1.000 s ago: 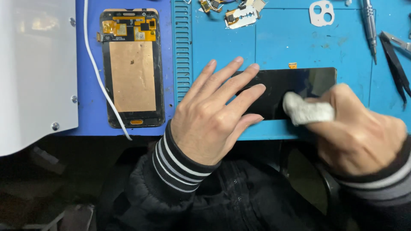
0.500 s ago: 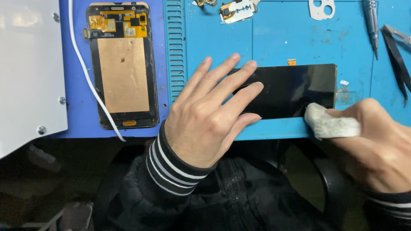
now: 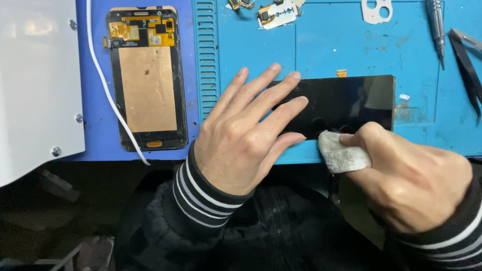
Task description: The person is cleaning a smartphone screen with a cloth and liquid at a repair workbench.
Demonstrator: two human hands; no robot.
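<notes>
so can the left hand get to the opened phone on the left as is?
Probably yes: the left hand lies flat on the black glass panel, holding nothing, and only bare blue mat separates it from the opened phone.

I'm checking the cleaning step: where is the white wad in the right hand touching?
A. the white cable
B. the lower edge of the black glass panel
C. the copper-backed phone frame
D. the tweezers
B: the right hand presses the white wad onto the lower edge of the black glass panel.
</notes>
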